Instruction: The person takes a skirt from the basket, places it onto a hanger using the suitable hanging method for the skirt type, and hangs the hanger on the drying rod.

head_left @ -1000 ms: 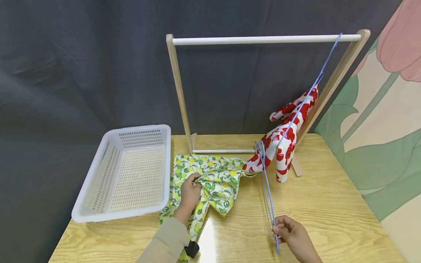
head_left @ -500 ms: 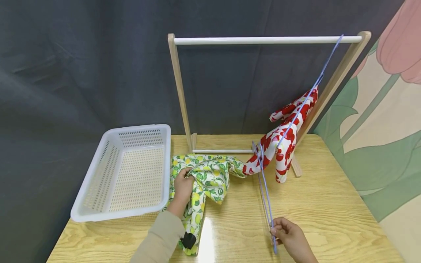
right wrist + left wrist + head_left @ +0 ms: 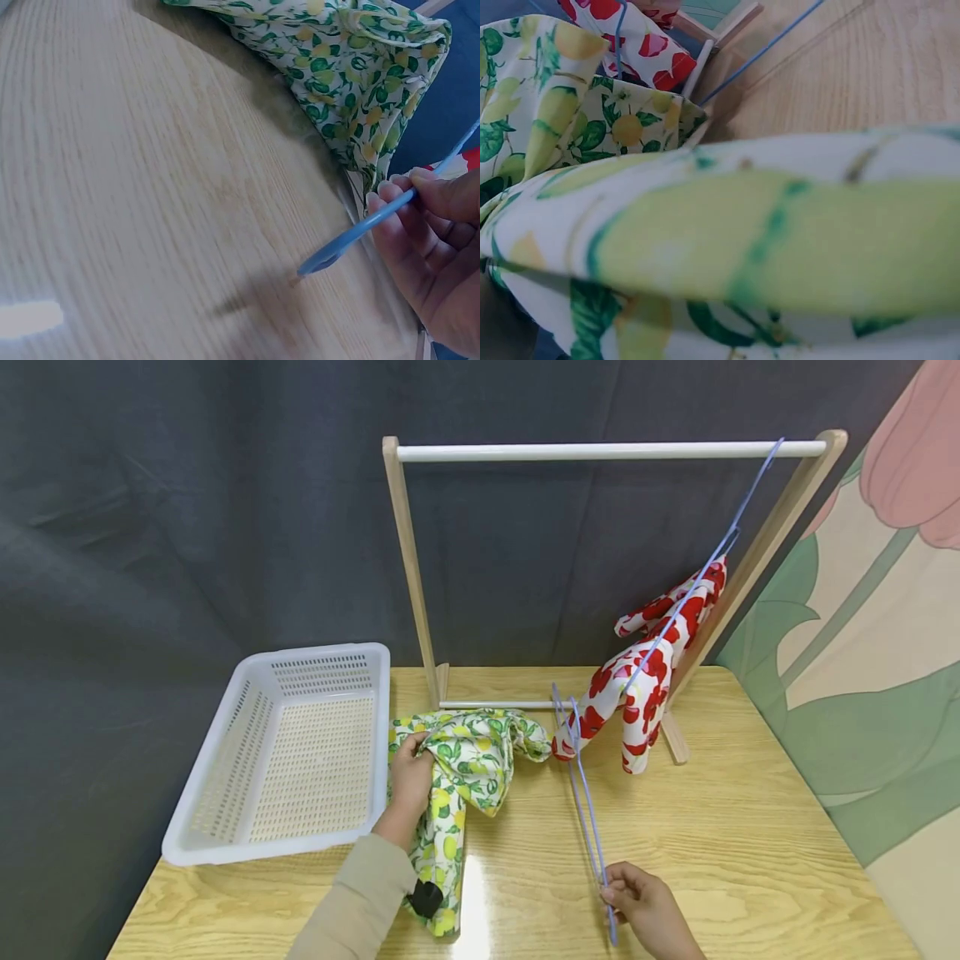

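My left hand (image 3: 411, 777) grips a lemon-print garment (image 3: 480, 760) at its upper part, lifting a gathered fold while a sleeve-like strip trails toward the front. That cloth fills much of the left wrist view, hiding the fingers there. At lower right, my right hand (image 3: 645, 906) pinches one end of a blue clothes hanger (image 3: 588, 818) between thumb and fingers. The hanger points away from me, its far end just right of the lemon-print cloth. In the right wrist view, thumb and fingertips hold the hanger (image 3: 360, 227) above the table.
A wooden rack with a white top rail (image 3: 600, 452) stands at the back. From its right end hangs a red-flowered garment (image 3: 652, 668) on another blue hanger (image 3: 738, 518). A white perforated basket (image 3: 378, 735) sits on the wooden table (image 3: 712, 843) at left. A dark curtain (image 3: 187, 510) backs everything.
My right hand has shifted left with the hanger, bringing its far end nearer the lemon-print garment. My left hand has drawn that garment left and slightly back, away from the red-flowered one.
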### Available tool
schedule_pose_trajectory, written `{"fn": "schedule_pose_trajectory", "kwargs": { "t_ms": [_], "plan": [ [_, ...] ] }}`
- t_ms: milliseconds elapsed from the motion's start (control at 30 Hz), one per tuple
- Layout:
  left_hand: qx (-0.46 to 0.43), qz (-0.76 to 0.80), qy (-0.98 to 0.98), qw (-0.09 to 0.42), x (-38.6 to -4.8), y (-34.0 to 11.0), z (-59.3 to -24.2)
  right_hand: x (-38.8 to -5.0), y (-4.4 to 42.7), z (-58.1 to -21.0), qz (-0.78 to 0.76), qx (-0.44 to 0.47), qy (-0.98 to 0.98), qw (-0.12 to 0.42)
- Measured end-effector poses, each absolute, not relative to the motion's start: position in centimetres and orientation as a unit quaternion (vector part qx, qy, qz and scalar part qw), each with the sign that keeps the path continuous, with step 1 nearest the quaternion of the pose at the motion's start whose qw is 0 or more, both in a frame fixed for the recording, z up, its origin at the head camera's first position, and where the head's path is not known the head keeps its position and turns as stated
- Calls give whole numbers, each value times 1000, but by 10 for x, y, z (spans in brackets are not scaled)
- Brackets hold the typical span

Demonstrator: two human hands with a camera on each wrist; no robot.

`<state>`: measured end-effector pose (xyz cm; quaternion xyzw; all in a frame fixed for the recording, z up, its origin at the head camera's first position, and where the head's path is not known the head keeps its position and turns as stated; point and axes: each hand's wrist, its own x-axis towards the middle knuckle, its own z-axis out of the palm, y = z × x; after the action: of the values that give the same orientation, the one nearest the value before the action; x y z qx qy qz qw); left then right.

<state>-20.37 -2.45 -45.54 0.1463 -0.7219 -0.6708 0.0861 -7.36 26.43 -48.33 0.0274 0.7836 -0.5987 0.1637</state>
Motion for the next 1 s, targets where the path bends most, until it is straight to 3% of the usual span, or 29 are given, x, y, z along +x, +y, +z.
{"fn": "schedule_pose_trajectory", "kwargs": {
  "t_ms": [1000],
  "plan": [
    [180, -775, -596, 105, -218, -26, -440, -69, 238, -497, -674, -15, 709, 209]
  ]
}}
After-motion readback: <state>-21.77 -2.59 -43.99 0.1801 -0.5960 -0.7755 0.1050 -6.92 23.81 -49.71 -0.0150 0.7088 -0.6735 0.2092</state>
